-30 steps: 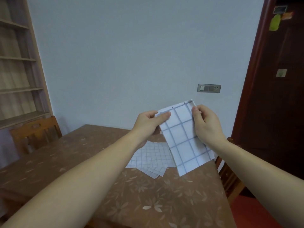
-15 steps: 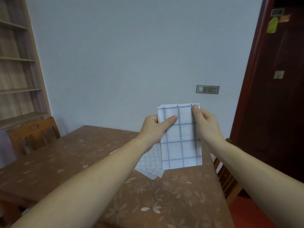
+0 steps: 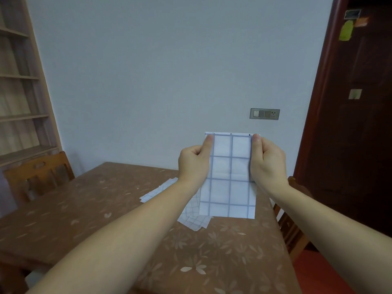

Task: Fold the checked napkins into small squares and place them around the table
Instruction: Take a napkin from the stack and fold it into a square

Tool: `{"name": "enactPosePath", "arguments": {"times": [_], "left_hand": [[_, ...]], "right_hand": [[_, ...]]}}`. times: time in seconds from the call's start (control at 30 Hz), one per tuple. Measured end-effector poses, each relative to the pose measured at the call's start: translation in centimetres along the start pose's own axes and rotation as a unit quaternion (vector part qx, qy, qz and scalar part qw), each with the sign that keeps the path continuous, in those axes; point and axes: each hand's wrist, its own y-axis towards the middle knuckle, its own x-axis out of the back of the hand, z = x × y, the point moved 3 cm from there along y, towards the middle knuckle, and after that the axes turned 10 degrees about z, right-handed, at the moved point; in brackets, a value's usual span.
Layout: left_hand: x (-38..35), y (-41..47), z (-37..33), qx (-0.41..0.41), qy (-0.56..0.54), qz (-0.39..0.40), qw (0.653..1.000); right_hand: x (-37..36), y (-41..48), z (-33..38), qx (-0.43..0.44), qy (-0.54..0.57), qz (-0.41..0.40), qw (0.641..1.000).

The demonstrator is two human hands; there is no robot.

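Left hand (image 3: 194, 161) and right hand (image 3: 266, 160) pinch the top corners of a white blue-checked folded napkin (image 3: 230, 177), upright above the brown floral-patterned table (image 3: 84, 209).

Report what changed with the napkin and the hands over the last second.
The checked napkin swung from a tilt to hang straight, its top edge now level. The left hand slid its grip out to the top left corner, and the right hand pinches the top right one. Neither hand let go. The pile of napkins stayed where it was on the table.
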Motion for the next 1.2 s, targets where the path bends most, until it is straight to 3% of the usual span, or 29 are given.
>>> {"name": "enactPosePath", "arguments": {"times": [0.07,0.37,0.5,0.57,0.77,0.9,1.0,1.2], "left_hand": [[-0.2,0.0,0.0,0.022,-0.017,0.01,1.0],[0.0,0.9,-0.9,-0.039,-0.021,-0.015,0.999],[-0.2,1.0,0.5,0.047,0.005,0.082,0.996],[-0.6,0.6,1.2,0.052,0.043,0.102,0.993],[-1.2,-0.1,0.9,-0.02,0.084,0.066,0.994],[-0.7,0.4,0.6,-0.054,0.09,0.024,0.994],[-0.3,0.9,0.6,-0.067,0.1,-0.018,0.993],[-0.3,1.2,0.3,-0.085,0.095,-0.036,0.991]], "right_hand": [[0.0,0.0,0.1,0.006,-0.01,0.001,1.0],[-0.7,0.1,0.2,0.001,-0.017,0.005,1.0],[-0.1,0.9,-0.6,-0.008,-0.01,-0.019,1.0],[0.1,1.4,-1.0,-0.018,-0.006,-0.028,0.999],[0.4,1.9,-1.6,-0.05,0.044,-0.026,0.997],[-0.5,0.7,-1.9,-0.123,0.15,0.082,0.978],[-1.5,-0.7,-1.8,-0.112,0.107,0.137,0.978],[-2.1,-0.9,-1.8,-0.067,0.063,0.091,0.992]]}}
